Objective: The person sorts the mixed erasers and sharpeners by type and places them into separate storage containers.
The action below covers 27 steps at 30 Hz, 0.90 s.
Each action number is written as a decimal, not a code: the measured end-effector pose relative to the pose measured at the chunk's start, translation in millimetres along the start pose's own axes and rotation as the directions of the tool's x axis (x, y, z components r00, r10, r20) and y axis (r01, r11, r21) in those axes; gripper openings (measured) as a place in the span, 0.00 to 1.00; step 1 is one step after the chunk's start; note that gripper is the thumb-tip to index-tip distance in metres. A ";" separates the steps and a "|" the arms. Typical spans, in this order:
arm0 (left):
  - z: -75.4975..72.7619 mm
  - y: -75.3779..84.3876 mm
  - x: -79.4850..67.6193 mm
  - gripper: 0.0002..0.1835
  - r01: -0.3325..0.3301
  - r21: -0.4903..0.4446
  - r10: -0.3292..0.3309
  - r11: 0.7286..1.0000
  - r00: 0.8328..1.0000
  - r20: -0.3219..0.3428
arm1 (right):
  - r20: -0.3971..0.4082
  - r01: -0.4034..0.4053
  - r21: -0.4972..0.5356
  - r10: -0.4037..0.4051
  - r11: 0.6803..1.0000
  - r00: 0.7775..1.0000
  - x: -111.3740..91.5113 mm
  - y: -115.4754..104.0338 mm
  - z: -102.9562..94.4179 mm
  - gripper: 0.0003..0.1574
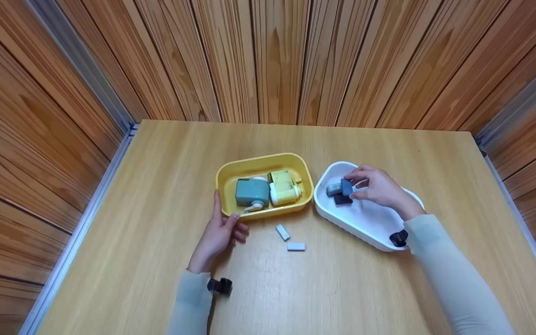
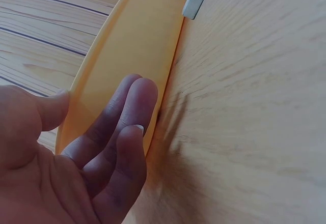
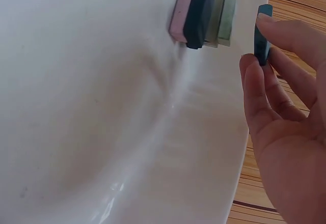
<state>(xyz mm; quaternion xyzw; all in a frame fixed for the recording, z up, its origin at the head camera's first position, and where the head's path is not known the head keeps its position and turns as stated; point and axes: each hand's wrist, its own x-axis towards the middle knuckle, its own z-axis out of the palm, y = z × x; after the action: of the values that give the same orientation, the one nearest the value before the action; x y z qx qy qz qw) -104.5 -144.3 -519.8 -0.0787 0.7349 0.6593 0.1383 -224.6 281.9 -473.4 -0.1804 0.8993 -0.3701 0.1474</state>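
Note:
My left hand (image 1: 217, 235) grips the near left corner of a yellow tray (image 1: 221, 174), thumb at the rim and curled fingers against the outer wall. In the tray lie a boxy teal thing (image 1: 251, 190) with a white knob and small lever, and a boxy yellow one (image 1: 283, 181) with white parts. My right hand (image 1: 375, 185) pinches a small dark blue block (image 3: 262, 35) over the far left of a white tray (image 1: 370, 223). In the right wrist view, a pink block (image 3: 181, 10), a dark block (image 3: 198, 15) and a pale green block (image 3: 227, 20) stand together in the white tray.
Two small white blocks, one slanted (image 1: 282, 232) and one lying level (image 1: 296, 247), rest on the wooden table (image 1: 156, 223) before the trays. Wood-plank walls (image 1: 277, 60) enclose the back and sides. Both wrists wear a black device (image 1: 220, 286).

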 end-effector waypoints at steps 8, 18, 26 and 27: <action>0.7 1.6 0.1 0.43 -0.005 -0.005 0.005 1.000 1.000 -0.003 | 0.054 -0.010 -0.036 0.012 0.999 0.998 0.5 5.6 2.5 0.30; 2.2 0.6 -0.3 0.44 0.002 -0.011 -0.002 1.000 1.000 0.001 | 0.084 -0.073 -0.015 0.074 0.997 0.994 0.6 9.2 6.0 0.30; 1.1 0.8 -0.4 0.44 0.014 -0.008 -0.014 1.000 1.000 -0.001 | 0.086 -0.093 0.023 0.091 0.995 0.992 0.7 12.6 4.2 0.32; 1.0 0.8 -0.4 0.44 0.020 -0.007 -0.020 1.000 1.000 0.001 | 0.085 -0.093 0.026 0.090 0.995 0.992 0.4 12.9 3.6 0.32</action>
<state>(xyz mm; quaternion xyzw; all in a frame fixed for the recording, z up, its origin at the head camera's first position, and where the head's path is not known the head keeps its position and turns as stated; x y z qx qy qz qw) -104.3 -143.3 -518.9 -0.0862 0.7318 0.6604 0.1446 -226.3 288.0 -485.2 -0.1521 0.8941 -0.3685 0.2043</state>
